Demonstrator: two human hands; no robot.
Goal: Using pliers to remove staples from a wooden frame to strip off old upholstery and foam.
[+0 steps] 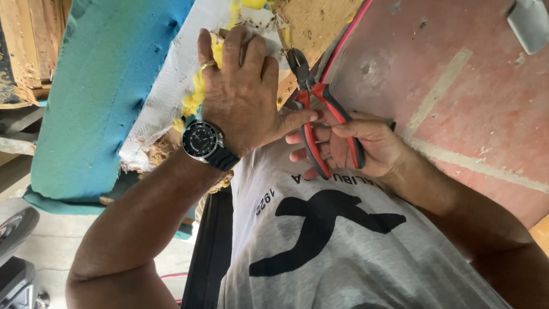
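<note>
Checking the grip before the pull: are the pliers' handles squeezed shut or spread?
Spread: the pliers have red handles parted in the right hand.
</note>
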